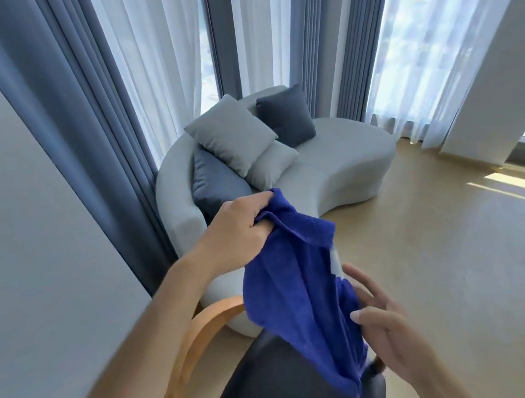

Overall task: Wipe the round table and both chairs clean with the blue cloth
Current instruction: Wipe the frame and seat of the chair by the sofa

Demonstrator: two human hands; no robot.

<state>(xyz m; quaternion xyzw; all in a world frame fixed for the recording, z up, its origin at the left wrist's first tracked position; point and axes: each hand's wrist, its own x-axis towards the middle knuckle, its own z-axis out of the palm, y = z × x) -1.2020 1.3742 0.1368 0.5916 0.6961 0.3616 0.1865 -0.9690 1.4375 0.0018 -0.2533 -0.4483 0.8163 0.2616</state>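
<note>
— Both hands are up front, right? What are they doing?

— Left hand (242, 233) has its fingers curled round the top edge of the blue cloth (299, 293), gripping it so the cloth hangs down in soft folds. Right hand (385, 327) sits at the lower edge, fingers straight and spread, thumb touching the fabric; it pinches nothing that I can see.

— And the cloth is over what?

— It hangs above the chair (273, 395), its bottom corner reaching the dark seat, which looks smooth and rounded. Whether the corner touches the seat I cannot tell. A curved bentwood frame, pale orange-brown, arcs round the seat's left side, under the left forearm.

— What stands beyond?

— Just behind the chair, a curved grey sofa (335, 165) with matte upholstery and a kidney-shaped seat. Four square cushions (230, 131) lean at its left end: two pale grey, two slate blue. Behind it hang pleated blue-grey curtains (74, 101) with sheer white ones between, daylight coming through. Plain grey wall (5, 207) on the left, and a smooth tan floor (474, 267) with a sunlit stripe at the right.
</note>
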